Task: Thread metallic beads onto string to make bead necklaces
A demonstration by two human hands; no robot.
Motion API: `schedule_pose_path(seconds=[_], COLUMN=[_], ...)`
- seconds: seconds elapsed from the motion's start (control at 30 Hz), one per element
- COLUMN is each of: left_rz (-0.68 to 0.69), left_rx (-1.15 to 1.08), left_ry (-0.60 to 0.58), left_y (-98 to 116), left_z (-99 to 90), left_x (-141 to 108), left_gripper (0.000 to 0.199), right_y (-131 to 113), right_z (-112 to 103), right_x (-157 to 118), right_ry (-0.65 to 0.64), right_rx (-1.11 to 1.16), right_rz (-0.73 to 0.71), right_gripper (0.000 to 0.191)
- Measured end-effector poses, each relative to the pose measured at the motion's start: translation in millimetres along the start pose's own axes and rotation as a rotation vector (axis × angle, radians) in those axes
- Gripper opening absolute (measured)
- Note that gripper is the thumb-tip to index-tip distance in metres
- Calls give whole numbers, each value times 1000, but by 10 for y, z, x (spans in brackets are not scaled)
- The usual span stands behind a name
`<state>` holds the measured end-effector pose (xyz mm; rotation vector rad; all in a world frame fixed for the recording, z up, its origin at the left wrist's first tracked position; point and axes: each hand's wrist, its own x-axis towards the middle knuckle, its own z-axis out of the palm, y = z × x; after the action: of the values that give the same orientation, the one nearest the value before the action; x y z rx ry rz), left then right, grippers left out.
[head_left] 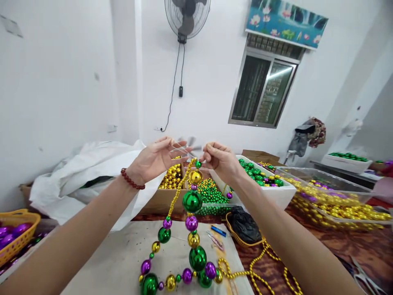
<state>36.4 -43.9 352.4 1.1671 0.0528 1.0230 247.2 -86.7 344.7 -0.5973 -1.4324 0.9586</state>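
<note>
A bead necklace [192, 201] of gold, green and purple balls hangs in the middle, its lower part near the cloth-covered tabletop. From its top, a thin clear cord [181, 148] stretches up to my left hand [155, 157]. My left thumb and forefinger pinch this cord, while the other fingers are spread beside it. My right hand [220, 159] is closed in a pinch at the necklace's top, close to a small green bead, with the cord between its fingertips. A grey blur between the hands is too smeared to name.
Behind the hands stand a box of gold beads [172, 176], a tub of green beads [211, 192] and a white foam box [273, 192]. Small snips [215, 241], a blue marker [218, 231] and a basket with a black bag [244, 225] lie nearer. Scissors [364, 276] are at right.
</note>
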Motion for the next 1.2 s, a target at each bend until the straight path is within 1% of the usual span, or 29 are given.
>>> schedule_pose_path(seconds=[0.1,0.2,0.27,0.33,0.43,0.5,0.53,0.6,0.7,0.77,0.8,0.83,0.9,0.97,1.07,1.13,1.2], left_rz=[-17,-45,-48,-46,-35,-10,7,55,146,156,155,149,117,54,-40,-72,-87], left_rx=[-61,-63,-54,-11,162,296,351,445,553,591,592,584,549,502,404,335,287], left_ry=[9,-23,-21,1,15,-9,-23,-30,43,48,47,48,48,33,31,55,71], left_y=[-98,-204,-279,-347,-366,-264,-173,71,451,595,615,600,483,301,39,-75,-136], left_z=[9,36,27,-9,-40,27,99,303,628,741,748,720,586,402,171,90,57], left_x=[-31,-69,-91,-100,-72,-21,11,81,180,229,244,252,241,194,81,0,-68], left_gripper=[21,22,24,26,24,22,22,23,31,35,37,38,37,34,27,26,26], right_y=[128,204,240,267,231,92,-21,-309,-740,-890,-903,-873,-714,-479,-134,33,142], right_z=[-4,8,13,15,24,50,74,138,242,277,279,272,234,183,124,113,120], right_x=[-78,-159,-209,-243,-230,-168,-125,-31,89,133,141,140,111,52,-56,-116,-155], right_ry=[-29,-34,-28,-16,9,33,47,73,118,126,126,124,119,109,78,53,22], right_rx=[14,45,70,84,83,73,64,18,-50,-73,-76,-76,-74,-71,-41,-46,-127], right_rz=[38,73,73,64,56,55,43,-25,-161,-222,-234,-234,-206,-161,-36,36,79], right_gripper=[25,26,25,25,25,24,23,23,33,37,36,35,30,26,26,26,25])
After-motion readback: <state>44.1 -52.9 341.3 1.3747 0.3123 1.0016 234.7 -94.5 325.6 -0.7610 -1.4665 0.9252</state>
